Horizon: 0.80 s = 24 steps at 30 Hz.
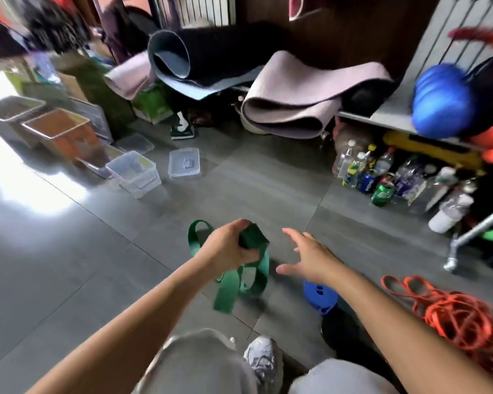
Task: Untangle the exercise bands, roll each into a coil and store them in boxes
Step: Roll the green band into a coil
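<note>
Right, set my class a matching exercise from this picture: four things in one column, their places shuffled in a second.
Column one:
A green band
B orange bands
C clear lid
D blue ball

Column two:
1 on the shelf
2 flat on the floor by the clear box
3 gripped in the left hand
4 heaped on the floor, far right

Pairs: A-3, B-4, C-2, D-1

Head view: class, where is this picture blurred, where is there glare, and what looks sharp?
In the head view, blur smears the blue ball at the right edge and the top-left corner; glare whitens the floor at left; the left hand gripping the green band looks fairly sharp.
</note>
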Tool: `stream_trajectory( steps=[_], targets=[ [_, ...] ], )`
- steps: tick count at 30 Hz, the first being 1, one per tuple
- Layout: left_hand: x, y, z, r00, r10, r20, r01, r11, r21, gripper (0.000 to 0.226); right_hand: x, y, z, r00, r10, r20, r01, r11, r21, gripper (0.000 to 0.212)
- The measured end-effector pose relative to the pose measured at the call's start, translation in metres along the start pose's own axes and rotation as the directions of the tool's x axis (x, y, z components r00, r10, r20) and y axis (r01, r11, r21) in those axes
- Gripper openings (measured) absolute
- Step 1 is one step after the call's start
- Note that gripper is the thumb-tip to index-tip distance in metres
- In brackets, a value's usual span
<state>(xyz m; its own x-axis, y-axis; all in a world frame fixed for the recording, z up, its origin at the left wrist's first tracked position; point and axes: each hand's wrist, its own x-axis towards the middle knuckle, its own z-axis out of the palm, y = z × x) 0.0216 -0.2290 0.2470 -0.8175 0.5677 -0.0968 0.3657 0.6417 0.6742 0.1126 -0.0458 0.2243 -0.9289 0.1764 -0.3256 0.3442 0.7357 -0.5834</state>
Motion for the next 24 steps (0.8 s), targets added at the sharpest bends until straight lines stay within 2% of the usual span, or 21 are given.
stream_trajectory(
  steps=[2, 4, 7, 10, 14, 18, 19, 22, 24],
  targets=[
    [-0.024, 0.027, -0.016, 0.994, 0.094, 0.048, -0.092, 0.995, -0.038, 0.043, -0.022, -0.025, -0.013, 0.999, -0.035, 0.026, 0.035, 0.999, 0.015, 0.101],
    [-0.045, 0.055, -0.034, 0.978, 0.2, 0.06, -0.196, 0.978, -0.069, 0.042, -0.043, -0.048, -0.023, 0.994, -0.111, -0.002, 0.111, 0.989, 0.099, 0.098],
    [-0.07, 0.088, -0.065, 0.961, 0.277, -0.015, -0.277, 0.956, -0.094, 0.04, -0.074, -0.074, -0.041, 0.97, -0.209, -0.124, 0.236, 0.93, 0.282, 0.066],
    [-0.092, 0.113, -0.096, 0.953, 0.261, -0.156, -0.289, 0.937, -0.197, 0.042, -0.103, -0.089, -0.058, 0.961, -0.201, -0.193, 0.255, 0.913, 0.319, 0.04],
    [-0.125, 0.153, -0.125, 0.932, 0.283, -0.225, -0.358, 0.818, -0.45, 0.039, -0.142, -0.115, -0.084, 0.931, -0.227, -0.287, 0.347, 0.792, 0.502, 0.038],
    [-0.153, 0.188, -0.141, 0.91, 0.32, -0.264, -0.408, 0.577, -0.707, 0.032, -0.182, -0.147, -0.103, 0.857, -0.336, -0.39, 0.51, 0.656, 0.557, 0.044],
    [-0.158, 0.195, -0.142, 0.908, 0.331, -0.259, -0.408, 0.553, -0.727, 0.031, -0.19, -0.151, -0.105, 0.842, -0.343, -0.417, 0.532, 0.656, 0.535, 0.044],
    [-0.171, 0.204, -0.139, 0.915, 0.337, -0.221, -0.384, 0.56, -0.734, 0.033, -0.208, -0.152, -0.101, 0.815, -0.331, -0.476, 0.555, 0.683, 0.474, 0.04],
    [-0.176, 0.199, -0.135, 0.922, 0.343, -0.182, -0.357, 0.566, -0.743, 0.036, -0.213, -0.143, -0.096, 0.823, -0.293, -0.487, 0.528, 0.713, 0.462, 0.039]
  ],
)
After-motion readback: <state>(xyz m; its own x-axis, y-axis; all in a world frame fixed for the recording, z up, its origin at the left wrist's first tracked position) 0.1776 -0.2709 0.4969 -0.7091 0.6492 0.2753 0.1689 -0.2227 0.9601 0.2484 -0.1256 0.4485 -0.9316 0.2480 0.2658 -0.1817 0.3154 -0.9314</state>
